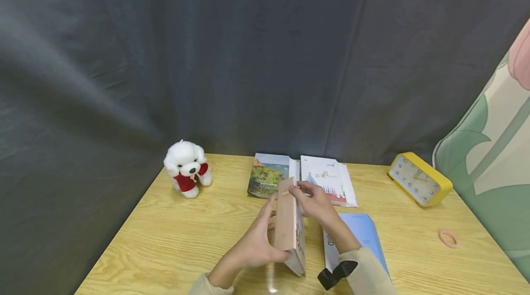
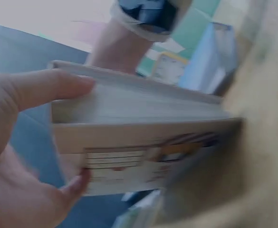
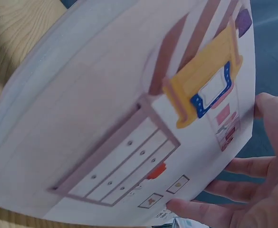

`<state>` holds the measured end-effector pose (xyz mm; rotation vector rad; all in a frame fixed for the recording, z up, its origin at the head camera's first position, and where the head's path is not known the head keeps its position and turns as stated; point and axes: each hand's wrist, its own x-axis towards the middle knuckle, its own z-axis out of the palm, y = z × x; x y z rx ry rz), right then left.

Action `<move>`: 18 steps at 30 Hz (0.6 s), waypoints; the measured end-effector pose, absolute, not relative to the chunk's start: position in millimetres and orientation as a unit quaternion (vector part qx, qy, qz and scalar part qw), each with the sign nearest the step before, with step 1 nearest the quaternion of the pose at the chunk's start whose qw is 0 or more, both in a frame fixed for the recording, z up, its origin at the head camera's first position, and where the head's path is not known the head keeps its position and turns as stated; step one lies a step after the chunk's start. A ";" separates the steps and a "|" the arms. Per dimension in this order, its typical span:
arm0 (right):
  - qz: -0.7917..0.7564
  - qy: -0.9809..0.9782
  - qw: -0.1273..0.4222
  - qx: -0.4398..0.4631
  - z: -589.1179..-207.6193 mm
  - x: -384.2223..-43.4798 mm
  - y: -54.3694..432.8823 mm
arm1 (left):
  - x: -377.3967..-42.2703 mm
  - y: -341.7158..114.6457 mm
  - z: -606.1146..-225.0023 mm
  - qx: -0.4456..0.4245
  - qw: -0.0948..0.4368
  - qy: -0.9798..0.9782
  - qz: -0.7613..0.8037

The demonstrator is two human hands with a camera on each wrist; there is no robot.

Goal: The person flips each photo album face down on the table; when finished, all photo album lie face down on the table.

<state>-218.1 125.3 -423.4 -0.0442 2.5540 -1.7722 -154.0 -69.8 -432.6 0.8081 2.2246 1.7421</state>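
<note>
You had both hands clamped on a thick book (image 1: pixel 285 226), which you held tilted on its edge over the near middle of the surface (image 1: pixel 165 235), its pale pink spine turned up. Your left hand (image 1: pixel 257 242) gripped it from the left, the thumb at the near end and the fingers along the left side. Your right hand (image 1: pixel 315 203) pinched it toward the far end, thumb by the spine and fingers against the right-hand cover, which bore a drawn chest of drawers and a yellow, striped shape. You could not tell from these views whether its lower edge touched the surface.

Just beyond the book lay a photo album (image 1: pixel 267 173) with a garden scene, and to its right a white book (image 1: pixel 325 177) with a tent drawn on it. A blue book (image 1: pixel 364 233) lay partly under your right forearm, near the dark wristband (image 1: pixel 337 275). Farther right stood a yellow clock (image 1: pixel 420 179), with a pink ring (image 1: pixel 448 239) nearer you. At the far left stood a white toy dog (image 1: pixel 186 166) in red, before the dark curtain (image 1: pixel 248 55).
</note>
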 end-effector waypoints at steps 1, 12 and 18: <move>-0.569 0.822 0.017 -0.010 -423.7 -217.7 125.6 | -154.1 -69.6 -437.1 0.266 0.112 0.738 0.610; -0.580 0.814 0.023 0.007 -425.4 -217.2 125.8 | -155.6 -55.3 -491.3 0.339 0.165 0.636 0.673; -0.585 0.810 0.024 0.013 -425.2 -216.2 126.9 | -149.3 -46.5 -498.2 0.294 0.156 0.688 0.645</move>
